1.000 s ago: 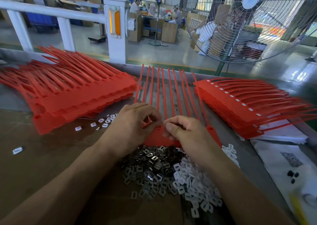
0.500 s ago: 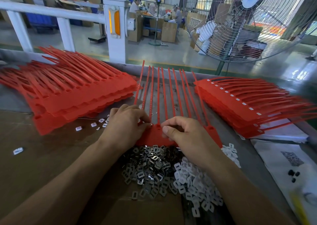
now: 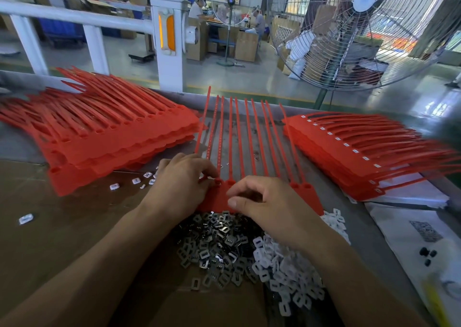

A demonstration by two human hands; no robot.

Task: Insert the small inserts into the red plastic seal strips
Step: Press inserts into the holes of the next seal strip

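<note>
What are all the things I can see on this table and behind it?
seal strip sheet: one, red, centre, under both hands
left stack of strips: one pile, red, far left
right stack of strips: one pile, red with white inserts, far right
metal inserts: heap, silver, below the hands
white inserts: heap, white, right of the metal ones
loose inserts: a few, white, left of the hands
fan: one, grey, behind the table
left hand: on the sheet's left end
right hand: fingers curled over the sheet
</note>
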